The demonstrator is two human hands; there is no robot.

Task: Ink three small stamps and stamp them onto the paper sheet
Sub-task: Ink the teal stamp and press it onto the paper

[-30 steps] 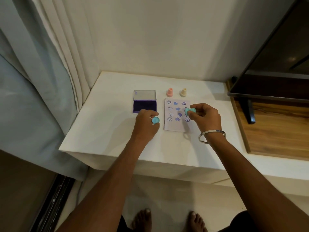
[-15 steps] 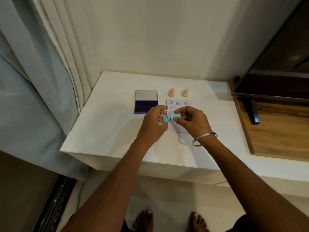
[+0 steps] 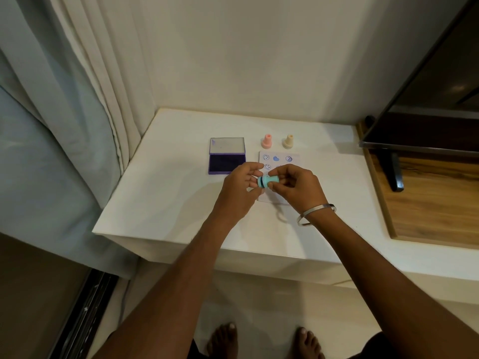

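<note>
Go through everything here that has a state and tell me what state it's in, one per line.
Ink pad: lid open.
Teal stamp: held sideways, cap going on.
Left hand: pinches the cap end.
Right hand: grips the stamp body.
Pink stamp: upright.
Cream stamp: upright.
Paper sheet: flat, stamped.

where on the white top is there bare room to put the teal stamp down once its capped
Bare stretches: left of the ink pad out to the curtain-side edge of the white top, and right of the paper sheet toward the wooden panel. Crowded: the back row by the pink stamp and cream stamp.
</note>
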